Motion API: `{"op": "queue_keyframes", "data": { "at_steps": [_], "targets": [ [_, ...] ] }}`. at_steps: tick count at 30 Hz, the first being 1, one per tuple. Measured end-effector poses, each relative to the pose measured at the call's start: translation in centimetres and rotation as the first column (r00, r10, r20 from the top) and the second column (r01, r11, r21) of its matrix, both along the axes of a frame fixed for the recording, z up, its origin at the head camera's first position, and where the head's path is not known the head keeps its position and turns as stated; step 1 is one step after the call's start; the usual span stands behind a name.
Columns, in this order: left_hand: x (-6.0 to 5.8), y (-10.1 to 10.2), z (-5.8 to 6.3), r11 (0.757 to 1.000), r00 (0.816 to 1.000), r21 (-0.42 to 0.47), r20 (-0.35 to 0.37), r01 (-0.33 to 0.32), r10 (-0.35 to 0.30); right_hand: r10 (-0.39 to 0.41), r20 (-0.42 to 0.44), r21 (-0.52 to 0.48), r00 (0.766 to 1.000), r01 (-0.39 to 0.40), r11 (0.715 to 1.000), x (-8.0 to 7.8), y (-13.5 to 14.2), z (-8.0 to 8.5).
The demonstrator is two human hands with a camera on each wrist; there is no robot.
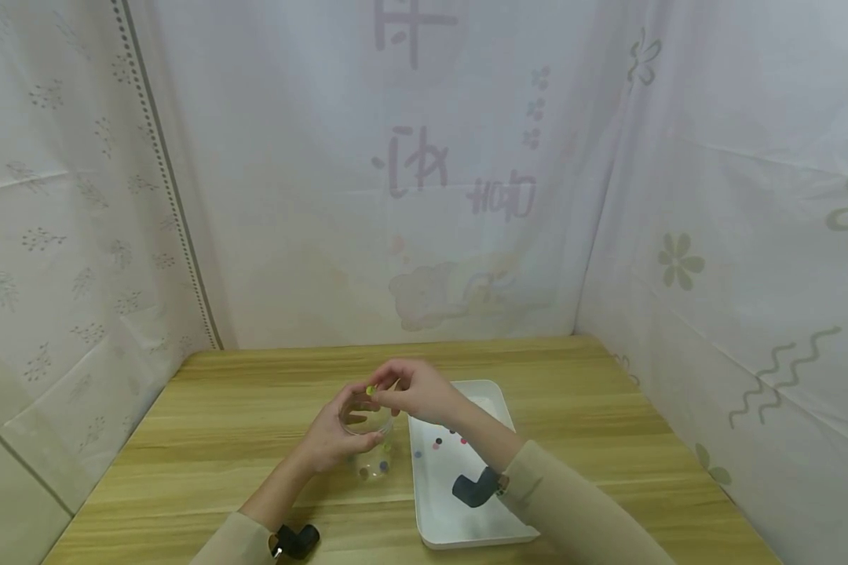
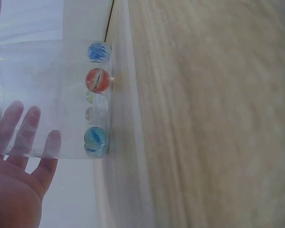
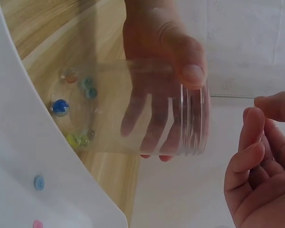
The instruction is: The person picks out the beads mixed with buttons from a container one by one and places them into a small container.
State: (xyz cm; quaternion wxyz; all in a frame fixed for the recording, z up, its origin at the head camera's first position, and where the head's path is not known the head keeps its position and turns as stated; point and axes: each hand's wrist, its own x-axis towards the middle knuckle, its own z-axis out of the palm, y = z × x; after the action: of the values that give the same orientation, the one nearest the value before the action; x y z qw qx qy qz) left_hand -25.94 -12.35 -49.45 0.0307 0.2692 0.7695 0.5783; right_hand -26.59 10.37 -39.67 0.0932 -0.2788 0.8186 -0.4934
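My left hand (image 1: 335, 439) grips a clear, open-topped jar (image 3: 111, 114) near its threaded rim, thumb on one side and fingers around the other. The jar stands upright on the table. Several glass marbles lie on its bottom, among them a red one (image 2: 98, 80), a dark blue one (image 3: 61, 108) and a pale teal one (image 2: 95, 137). Above the mouth, my right hand (image 1: 420, 390) pinches a small yellow-green marble (image 1: 371, 390) between thumb and fingertips. In the right wrist view the fingers hide that marble.
To the jar's right, a white tray (image 1: 441, 526) lies on the wooden table (image 1: 240, 424). It holds several small buttons, including a blue button (image 3: 39, 183) and a pink button (image 3: 37, 223). Patterned curtains (image 1: 311, 196) hang behind the table and along both sides.
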Motion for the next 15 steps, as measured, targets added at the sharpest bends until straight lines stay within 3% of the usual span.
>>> {"op": "queue_keyframes", "data": {
  "at_steps": [15],
  "targets": [
    [-0.2, 0.0, -0.1, 1.0, 1.0, 0.011, -0.007, 0.013, -0.013, -0.005, -0.021, 0.067, 1.0, 0.006, 0.998, -0.1, -0.1, -1.2]
  ]
}}
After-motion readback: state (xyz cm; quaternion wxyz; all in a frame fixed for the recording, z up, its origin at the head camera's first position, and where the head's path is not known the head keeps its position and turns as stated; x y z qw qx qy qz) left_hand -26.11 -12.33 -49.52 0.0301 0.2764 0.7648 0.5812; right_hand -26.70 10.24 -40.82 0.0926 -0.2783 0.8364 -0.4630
